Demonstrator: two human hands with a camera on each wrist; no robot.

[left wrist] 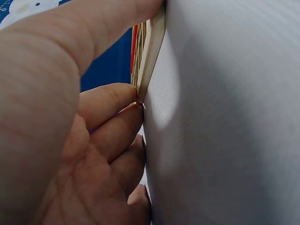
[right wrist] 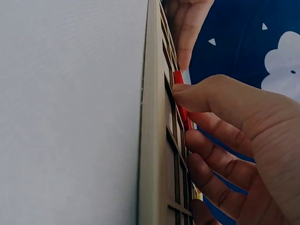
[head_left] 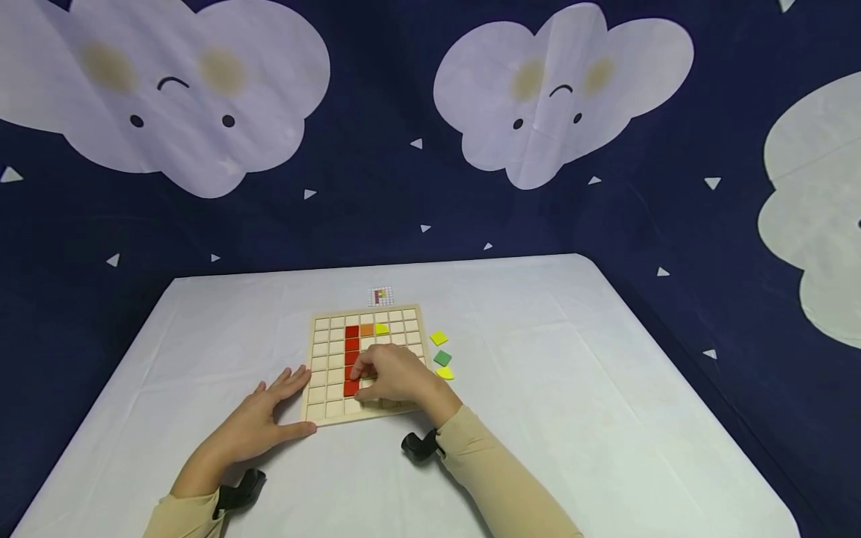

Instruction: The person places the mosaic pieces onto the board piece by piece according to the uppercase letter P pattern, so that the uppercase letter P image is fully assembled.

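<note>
A wooden grid board (head_left: 410, 326) lies on the white table. Several red square tiles (head_left: 352, 344) form a column in it, with an orange tile (head_left: 366, 329) and a yellow tile (head_left: 381, 329) beside the top one. My right hand (head_left: 397, 373) bends over the column, thumb and fingertips about the lowest red tile (head_left: 350, 388). The right wrist view shows the thumb against a red tile (right wrist: 177, 77) at board level. With fingers extended, my left hand (head_left: 252, 426) rests by the board's left side, thumb at the near corner and fingertips touching the edge.
Right of the board lie a yellow square (head_left: 439, 338), a green tile (head_left: 442, 359) and a yellow round-edged tile (head_left: 445, 373). Behind the board is a small pattern card (head_left: 380, 297). A dark blue cloth with clouds hangs beyond the table (head_left: 538, 314).
</note>
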